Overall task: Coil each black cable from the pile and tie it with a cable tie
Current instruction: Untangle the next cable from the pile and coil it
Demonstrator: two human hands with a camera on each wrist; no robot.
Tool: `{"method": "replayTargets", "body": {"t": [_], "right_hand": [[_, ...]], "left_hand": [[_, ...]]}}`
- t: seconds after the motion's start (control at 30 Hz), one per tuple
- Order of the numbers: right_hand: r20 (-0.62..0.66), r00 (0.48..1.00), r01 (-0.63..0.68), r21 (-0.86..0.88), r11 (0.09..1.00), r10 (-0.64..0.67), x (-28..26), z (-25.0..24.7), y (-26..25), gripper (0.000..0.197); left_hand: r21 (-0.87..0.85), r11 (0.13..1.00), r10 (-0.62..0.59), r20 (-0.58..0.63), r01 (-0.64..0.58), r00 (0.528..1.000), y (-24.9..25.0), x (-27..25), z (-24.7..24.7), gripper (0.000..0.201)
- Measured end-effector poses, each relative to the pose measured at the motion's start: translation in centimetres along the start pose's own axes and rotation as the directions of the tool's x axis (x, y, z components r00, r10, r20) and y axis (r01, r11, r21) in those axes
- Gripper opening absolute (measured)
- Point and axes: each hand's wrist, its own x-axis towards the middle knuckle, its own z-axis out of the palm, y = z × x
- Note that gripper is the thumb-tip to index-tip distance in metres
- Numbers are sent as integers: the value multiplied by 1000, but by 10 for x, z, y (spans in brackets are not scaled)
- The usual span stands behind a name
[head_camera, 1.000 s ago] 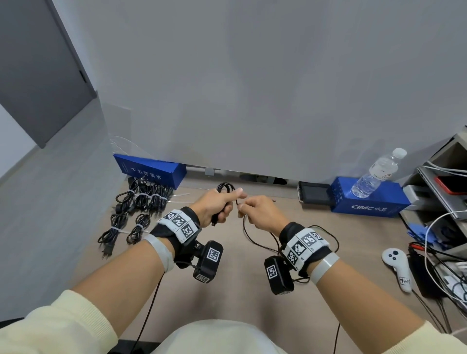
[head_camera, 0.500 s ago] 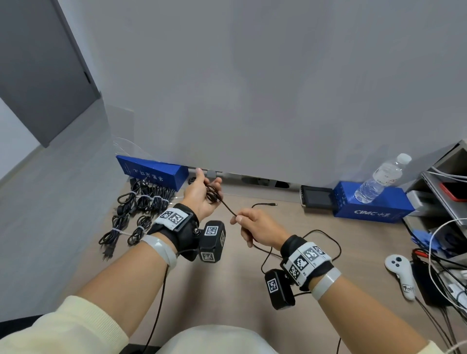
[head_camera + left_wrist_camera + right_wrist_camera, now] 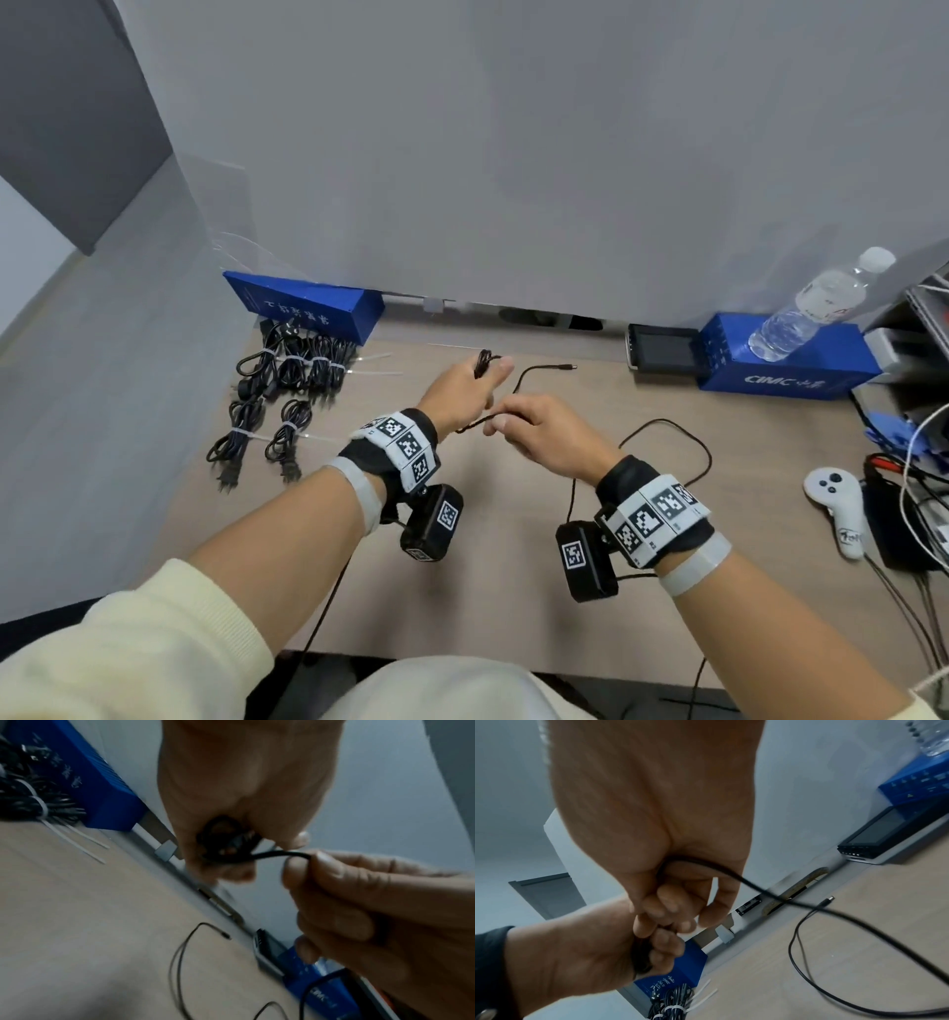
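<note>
1. Whereas half a second ago the hands were apart with cable stretched between them, the right hand point(image 3: 547, 437) now brings its pinched cable point(image 3: 662, 437) against the left hand point(image 3: 464, 393), which grips the coil point(image 3: 226, 839); another loop is closing.
2. The free plug end point(image 3: 565, 367) lies on the counter point(image 3: 513, 591), a short tail left.
3. Open counter lies ahead; tied bundles point(image 3: 287, 390) sit well left, clutter crowds the right edge.

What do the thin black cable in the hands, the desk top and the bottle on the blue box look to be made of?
Thin black cable: matte rubbery or plastic sheath, probably; it bends in loose curves.
Desk top: pale wood-grain surface, likely laminate; faint streaks, dull sheen.
Clear bottle on the blue box: see-through plastic, apparently; ribbed wall, white cap. The box looks like printed cardboard.
</note>
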Motion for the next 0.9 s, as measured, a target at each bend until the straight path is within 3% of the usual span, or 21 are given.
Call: {"method": "replayTargets", "body": {"t": [0.1, 0.2, 0.27, 0.4, 0.47, 0.6, 0.67, 0.9], "right_hand": [[-82, 996, -36, 20, 999, 37, 1, 2, 16, 10], [-173, 981, -76, 86, 993, 90, 4, 5, 38, 18], [-210, 970, -96, 132, 987, 122, 6, 8, 54, 19], [-226, 958, -122, 226, 966, 174, 2, 10, 75, 15], [-218, 960, -119, 241, 963, 174, 2, 7, 79, 12], [-240, 956, -130, 172, 976, 170, 3, 5, 80, 18], [-248, 952, -143, 163, 976, 181, 2, 6, 78, 20], [-142, 983, -100, 99, 990, 113, -2, 18, 52, 22]], "left_hand": [[-88, 986, -105, 318, 139, 942, -3, -10, 10, 66], [-165, 914, -231, 537, 370, 811, -10, -14, 22, 73], [-128, 884, -285, 614, 449, 736, -19, -15, 26, 67], [30, 874, -361, 708, 484, 607, -35, -22, 22, 32], [-48, 850, -345, 703, 525, 622, -38, -23, 18, 33], [-286, 818, -273, 571, 499, 774, -36, -22, 9, 31], [-346, 803, -292, 482, 485, 826, -32, -21, 7, 27], [-442, 767, -369, 290, 466, 883, -13, -14, 26, 22]]}}
